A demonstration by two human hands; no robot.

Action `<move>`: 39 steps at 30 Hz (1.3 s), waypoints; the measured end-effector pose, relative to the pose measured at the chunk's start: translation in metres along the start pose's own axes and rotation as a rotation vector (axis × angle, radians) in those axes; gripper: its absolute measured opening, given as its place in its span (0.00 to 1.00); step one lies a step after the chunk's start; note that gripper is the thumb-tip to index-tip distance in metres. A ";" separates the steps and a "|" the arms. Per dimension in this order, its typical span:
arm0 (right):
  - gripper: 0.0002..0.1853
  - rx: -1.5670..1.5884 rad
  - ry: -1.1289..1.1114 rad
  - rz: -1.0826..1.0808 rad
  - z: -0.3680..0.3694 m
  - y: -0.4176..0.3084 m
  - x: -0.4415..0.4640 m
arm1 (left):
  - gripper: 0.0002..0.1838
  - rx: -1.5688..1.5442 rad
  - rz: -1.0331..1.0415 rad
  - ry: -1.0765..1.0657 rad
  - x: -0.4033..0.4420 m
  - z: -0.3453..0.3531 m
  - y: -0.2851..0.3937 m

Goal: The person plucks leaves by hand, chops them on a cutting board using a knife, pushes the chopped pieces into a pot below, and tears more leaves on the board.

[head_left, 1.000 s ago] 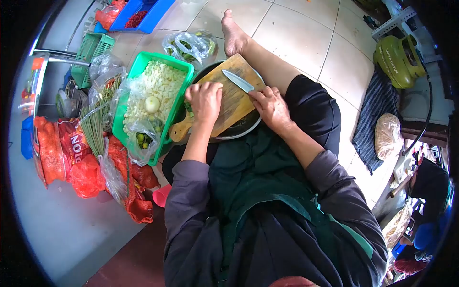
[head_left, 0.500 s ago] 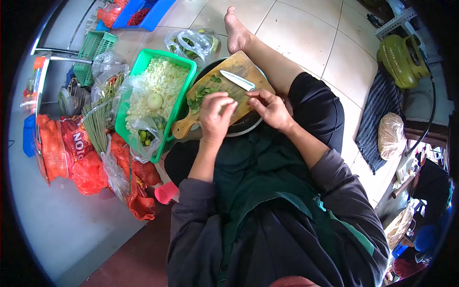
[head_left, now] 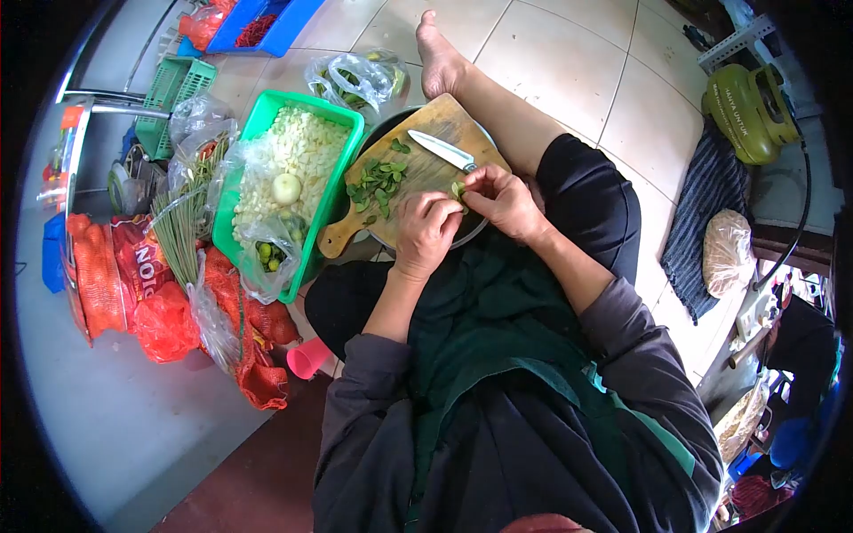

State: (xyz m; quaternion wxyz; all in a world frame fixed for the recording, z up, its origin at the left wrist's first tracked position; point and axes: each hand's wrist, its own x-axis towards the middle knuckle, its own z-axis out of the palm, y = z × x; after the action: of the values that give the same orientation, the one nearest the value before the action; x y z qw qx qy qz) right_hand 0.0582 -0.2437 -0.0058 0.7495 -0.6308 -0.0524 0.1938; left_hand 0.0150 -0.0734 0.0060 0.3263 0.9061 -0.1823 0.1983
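Observation:
My right hand (head_left: 504, 202) pinches a small green leaf (head_left: 458, 189) over the near edge of a wooden cutting board (head_left: 449, 120). Fingers closed, my left hand (head_left: 426, 235) meets it at the leaf's lower end. Loose green leaves (head_left: 380, 184) lie in a small pile on the board, left of my hands. A knife (head_left: 442, 149) with a pale blade rests flat on the board, its handle partly hidden by my right hand. Under the board is a round basin (head_left: 471, 234), mostly covered.
To the left stands a green tray (head_left: 354, 142) of chopped pale pieces with a whole peeled onion (head_left: 286, 188). A plastic bag of greens (head_left: 360, 82) sits beyond it. Red net sacks (head_left: 98, 266) and a pink cup (head_left: 308, 357) are farther left. A gas cylinder (head_left: 746, 115) stands right.
My left hand has moved right and down to meet my right hand. The leaf now shows between the fingers, and more of the leaf pile is uncovered.

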 end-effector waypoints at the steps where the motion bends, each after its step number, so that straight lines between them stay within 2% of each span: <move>1: 0.11 -0.058 0.024 -0.019 -0.001 0.002 0.001 | 0.16 -0.010 -0.022 -0.003 0.000 0.001 -0.001; 3: 0.11 -0.172 0.073 -0.054 -0.002 0.007 0.001 | 0.14 0.029 0.006 0.036 0.004 0.000 -0.001; 6: 0.12 -0.166 0.120 -0.063 0.000 0.006 0.002 | 0.12 0.032 -0.006 0.117 0.013 -0.006 -0.014; 10: 0.11 -0.147 0.159 -0.085 0.001 0.006 0.003 | 0.09 0.155 -0.184 0.223 0.033 -0.028 -0.047; 13: 0.10 -0.214 0.161 -0.094 0.000 0.005 0.004 | 0.09 0.172 -0.262 0.153 0.048 -0.040 -0.075; 15: 0.09 -0.340 0.154 -0.062 0.000 -0.007 -0.001 | 0.11 0.216 -0.237 0.021 0.058 -0.043 -0.085; 21: 0.08 -0.413 0.110 -0.307 -0.003 0.003 0.002 | 0.15 0.424 -0.236 -0.185 0.077 -0.027 -0.087; 24: 0.10 -0.419 0.114 -0.251 0.000 -0.003 -0.001 | 0.15 0.526 -0.210 -0.285 0.079 -0.021 -0.088; 27: 0.10 -0.398 0.111 -0.270 0.000 -0.005 -0.002 | 0.12 0.610 -0.290 -0.352 0.086 -0.019 -0.086; 30: 0.11 -0.413 0.130 -0.322 0.000 -0.006 -0.001 | 0.10 0.510 -0.280 -0.149 0.085 -0.021 -0.077; 34: 0.12 -0.469 0.184 -0.491 0.001 -0.010 -0.001 | 0.10 -0.544 -0.807 -0.110 0.085 -0.029 -0.027; 36: 0.13 -0.507 0.200 -0.580 0.001 -0.009 0.001 | 0.07 -0.723 -0.824 -0.174 0.073 -0.026 -0.006; 39: 0.13 -0.480 0.172 -0.543 0.001 -0.012 -0.002 | 0.06 -0.831 -0.829 -0.085 0.054 -0.005 0.000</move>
State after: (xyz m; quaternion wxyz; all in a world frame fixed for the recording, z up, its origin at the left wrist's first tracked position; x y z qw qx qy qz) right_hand 0.0584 -0.2448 0.0059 0.6062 -0.7656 -0.1986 -0.0834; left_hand 0.0602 -0.0808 0.0350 0.6967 0.7050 0.1120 -0.0705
